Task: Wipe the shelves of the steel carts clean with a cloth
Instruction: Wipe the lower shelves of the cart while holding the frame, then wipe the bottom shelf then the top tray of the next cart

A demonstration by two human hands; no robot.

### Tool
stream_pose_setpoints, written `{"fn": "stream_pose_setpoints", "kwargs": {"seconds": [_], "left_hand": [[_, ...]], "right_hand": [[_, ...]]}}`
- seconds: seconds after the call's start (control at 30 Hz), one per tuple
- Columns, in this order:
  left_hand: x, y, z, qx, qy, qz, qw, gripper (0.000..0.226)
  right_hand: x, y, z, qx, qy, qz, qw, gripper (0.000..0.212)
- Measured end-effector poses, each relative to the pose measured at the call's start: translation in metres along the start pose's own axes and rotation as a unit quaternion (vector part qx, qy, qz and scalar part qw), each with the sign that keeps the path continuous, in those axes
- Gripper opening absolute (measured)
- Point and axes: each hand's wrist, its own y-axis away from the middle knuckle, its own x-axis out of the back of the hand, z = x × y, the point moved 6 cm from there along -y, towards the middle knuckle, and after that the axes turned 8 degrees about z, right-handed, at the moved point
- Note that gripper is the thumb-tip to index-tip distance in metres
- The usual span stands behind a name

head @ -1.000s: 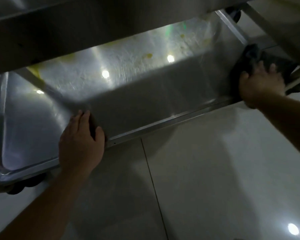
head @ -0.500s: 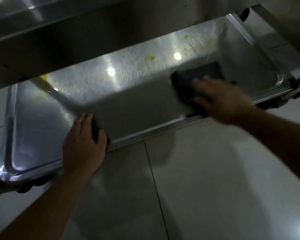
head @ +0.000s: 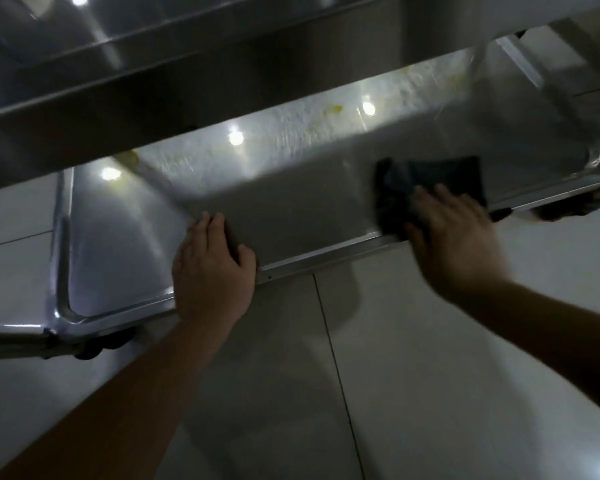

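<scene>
The bottom steel shelf (head: 125, 237) of the cart lies low in front of me, with yellow smears (head: 333, 110) along its far side. A dark cloth (head: 433, 178) lies flat on the shelf's right half near the front rim. My right hand (head: 454, 237) presses down on the cloth's near part with fingers spread; it is blurred by motion. My left hand (head: 212, 268) rests on the front rim left of centre, fingers lying on the shelf and thumb along the edge.
An upper steel shelf (head: 187, 64) overhangs the back of the bottom one. A cart post (head: 520, 60) stands at the far right. Black casters (head: 97, 344) sit under the left front corner. Glossy white floor tiles (head: 430, 375) fill the foreground.
My right hand slid the cloth from the shelf's right front corner leftward toward the middle, staying near the front rim. The left hand stayed on the rim. The view shifted slightly.
</scene>
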Motion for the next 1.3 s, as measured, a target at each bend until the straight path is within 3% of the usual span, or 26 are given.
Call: {"fn": "stream_pose_setpoints", "kwargs": {"seconds": [0.17, 0.3, 0.43, 0.57, 0.67, 0.8, 0.9, 1.07, 1.3], "left_hand": [[0.001, -0.004, -0.001, -0.015, -0.005, -0.062, 0.998, 0.063], [0.006, -0.014, -0.01, -0.027, 0.018, -0.124, 0.992, 0.063], [0.02, -0.012, -0.023, -0.05, 0.011, -0.151, 0.987, 0.058], [0.047, 0.013, -0.036, -0.038, 0.006, -0.195, 0.98, 0.054], [0.073, 0.05, -0.043, -0.011, 0.012, -0.266, 0.964, 0.049], [0.12, 0.103, -0.045, 0.025, 0.008, -0.389, 0.921, 0.059], [0.171, 0.129, -0.049, 0.037, -0.027, -0.449, 0.893, 0.058], [0.289, 0.16, -0.052, 0.075, -0.035, -0.453, 0.887, 0.05], [0.465, 0.156, -0.081, 0.143, -0.02, -0.446, 0.884, 0.041]], "right_hand": [[-0.034, 0.01, -0.088, 0.209, 0.043, -0.081, 0.974, 0.066], [-0.037, 0.01, -0.117, 0.296, 0.031, -0.092, 0.95, 0.065], [-0.03, 0.004, -0.136, 0.334, 0.037, -0.17, 0.926, 0.068], [-0.005, -0.001, -0.158, 0.327, 0.042, -0.255, 0.909, 0.06], [0.02, 0.006, -0.177, 0.266, 0.041, -0.299, 0.916, 0.047], [0.058, 0.042, -0.2, 0.16, 0.056, -0.379, 0.91, 0.029], [0.104, 0.07, -0.22, 0.137, 0.048, -0.426, 0.893, 0.017], [0.201, 0.091, -0.261, 0.122, 0.06, -0.506, 0.852, 0.019], [0.345, 0.064, -0.366, 0.165, 0.117, -0.537, 0.819, 0.023]]}}
